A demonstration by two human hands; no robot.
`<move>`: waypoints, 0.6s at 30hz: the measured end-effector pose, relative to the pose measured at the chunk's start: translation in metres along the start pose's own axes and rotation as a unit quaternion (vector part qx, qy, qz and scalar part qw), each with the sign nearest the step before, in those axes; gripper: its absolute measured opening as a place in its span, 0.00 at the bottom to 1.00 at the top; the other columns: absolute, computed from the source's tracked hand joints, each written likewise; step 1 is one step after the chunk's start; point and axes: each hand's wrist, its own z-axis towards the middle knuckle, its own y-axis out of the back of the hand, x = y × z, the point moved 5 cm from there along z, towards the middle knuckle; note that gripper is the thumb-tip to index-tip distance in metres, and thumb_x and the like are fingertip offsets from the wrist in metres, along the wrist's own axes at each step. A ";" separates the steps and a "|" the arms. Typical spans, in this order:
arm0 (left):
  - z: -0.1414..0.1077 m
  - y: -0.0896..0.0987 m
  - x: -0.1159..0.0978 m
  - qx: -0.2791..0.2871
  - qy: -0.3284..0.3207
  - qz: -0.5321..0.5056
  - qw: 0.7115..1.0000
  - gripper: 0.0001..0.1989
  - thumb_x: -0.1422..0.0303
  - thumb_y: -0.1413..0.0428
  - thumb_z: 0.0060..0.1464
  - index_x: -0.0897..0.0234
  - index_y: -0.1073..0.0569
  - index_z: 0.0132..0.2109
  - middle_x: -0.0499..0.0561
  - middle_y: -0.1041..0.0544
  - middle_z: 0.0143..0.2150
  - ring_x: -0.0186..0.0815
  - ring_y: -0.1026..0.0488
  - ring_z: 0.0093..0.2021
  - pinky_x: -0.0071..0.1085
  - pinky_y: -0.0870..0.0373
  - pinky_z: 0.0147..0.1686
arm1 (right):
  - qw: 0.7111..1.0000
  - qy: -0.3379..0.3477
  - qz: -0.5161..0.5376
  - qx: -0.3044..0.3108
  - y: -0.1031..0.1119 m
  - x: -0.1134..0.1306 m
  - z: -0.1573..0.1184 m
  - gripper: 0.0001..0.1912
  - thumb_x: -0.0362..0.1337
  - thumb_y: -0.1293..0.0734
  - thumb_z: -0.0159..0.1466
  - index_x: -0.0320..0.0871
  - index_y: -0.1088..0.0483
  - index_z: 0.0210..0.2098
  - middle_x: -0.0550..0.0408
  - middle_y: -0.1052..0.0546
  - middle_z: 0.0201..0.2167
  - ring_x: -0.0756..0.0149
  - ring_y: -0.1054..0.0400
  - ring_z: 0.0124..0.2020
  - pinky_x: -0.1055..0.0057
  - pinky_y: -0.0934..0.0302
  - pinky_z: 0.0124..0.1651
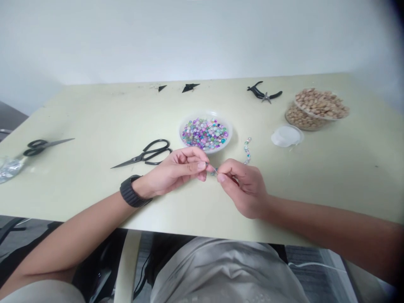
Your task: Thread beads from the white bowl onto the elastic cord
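Note:
My left hand (176,170) and my right hand (244,187) meet over the table, each pinching a thin wire (212,169) between thumb and forefinger. A small bead (213,173) sits on that wire, partly hidden by my fingertips. Just above my right hand lies a short strand of clear and blue beads (247,150). Beyond the hands stands a white bowl (205,144) heaped with purple, teal and pink beads (205,133). Black-handled scissors (147,153) lie close to my left hand.
A second pair of scissors (41,146) and crumpled foil (9,169) lie at the left. Black-handled pliers (263,92), black scraps (189,87), a white disc (286,136) and a glass jar of nuts (315,109) lie farther back. A black watch (132,191) circles my left wrist.

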 end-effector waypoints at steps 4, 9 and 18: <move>-0.001 0.001 0.002 -0.001 -0.006 0.000 1.000 0.04 0.73 0.34 0.59 0.66 0.18 0.42 0.51 0.16 0.38 0.26 0.21 0.33 0.18 0.24 0.37 | 1.000 0.011 -0.006 0.002 -0.001 0.003 0.000 0.09 0.28 0.37 0.71 0.42 0.38 0.33 0.65 0.41 0.21 0.78 0.50 0.20 0.77 0.54 0.24; 0.001 0.001 0.006 -0.003 -0.018 -0.011 1.000 0.04 0.72 0.32 0.57 0.66 0.18 0.41 0.51 0.16 0.37 0.25 0.22 0.32 0.18 0.25 0.37 | 1.000 0.012 -0.005 0.002 -0.002 0.003 0.001 0.09 0.29 0.37 0.71 0.42 0.37 0.34 0.64 0.41 0.21 0.78 0.50 0.20 0.77 0.53 0.24; 0.003 0.000 0.010 -0.005 -0.032 0.004 0.999 0.04 0.70 0.32 0.57 0.65 0.18 0.40 0.50 0.18 0.36 0.26 0.24 0.30 0.20 0.27 0.35 | 0.999 0.033 -0.013 -0.009 0.000 0.009 0.001 0.09 0.28 0.38 0.70 0.42 0.38 0.32 0.65 0.40 0.20 0.79 0.50 0.18 0.78 0.55 0.22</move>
